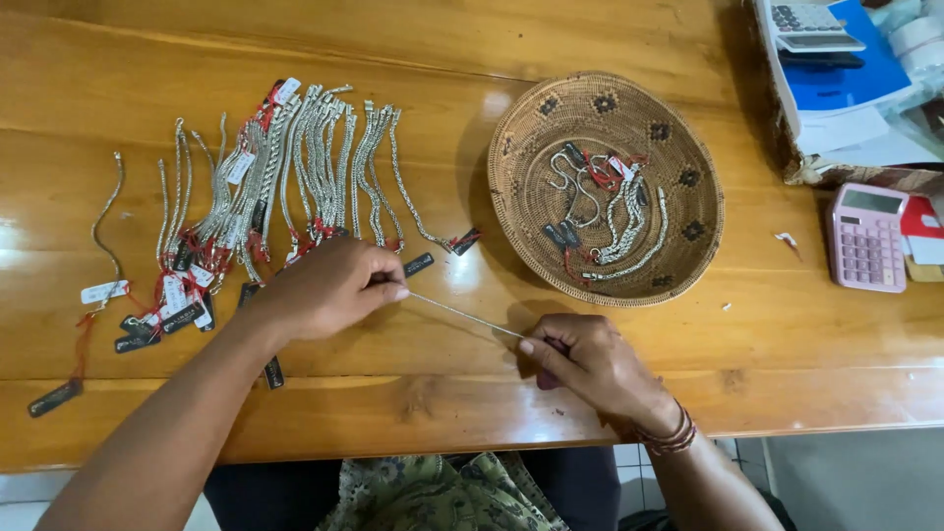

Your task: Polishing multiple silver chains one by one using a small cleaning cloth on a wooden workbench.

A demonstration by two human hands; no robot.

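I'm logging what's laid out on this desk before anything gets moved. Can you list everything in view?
silver chain: one, silver, stretched taut between both hands
row of chains: many, too crowded to count, silver with red strings and white and dark tags, laid side by side on the left of the table
woven basket: one, tan with dark motifs, centre right; holds a few more tagged silver chains
pink calculator: one, right edge
grey calculator: one, top right, on a blue book and papers
wooden table: one, glossy orange-brown
left hand: pinches one end of the chain
right hand: pinches the other end; banded bracelets on the wrist
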